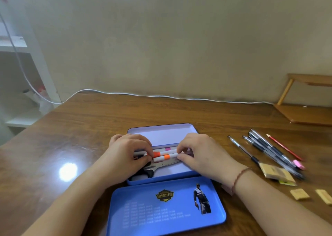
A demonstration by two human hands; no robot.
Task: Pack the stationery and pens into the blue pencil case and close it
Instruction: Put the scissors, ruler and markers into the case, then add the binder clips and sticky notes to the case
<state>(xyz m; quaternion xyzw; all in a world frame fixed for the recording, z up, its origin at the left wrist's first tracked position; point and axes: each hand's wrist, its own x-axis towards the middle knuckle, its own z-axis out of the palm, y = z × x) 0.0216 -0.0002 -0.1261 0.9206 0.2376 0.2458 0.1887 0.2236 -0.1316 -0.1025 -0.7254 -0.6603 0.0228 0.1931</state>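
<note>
Head view: inside the open blue metal pencil case (pixel 162 179), the left hand (pixel 128 150) and right hand (pixel 199 152) pinch opposite ends of two white orange-banded markers (pixel 166 155), above silver scissors (pixel 161 164).

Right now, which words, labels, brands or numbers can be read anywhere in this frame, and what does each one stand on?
"绝地求生": yellow characters on the dark badge printed on the blue lid nearest the camera.
Rows of pale small print below that badge, on the same lid: too blurred to read.
Printing along the red pencil right of the case: too small to read.
Marking on the tan eraser: too blurred to read.
</note>
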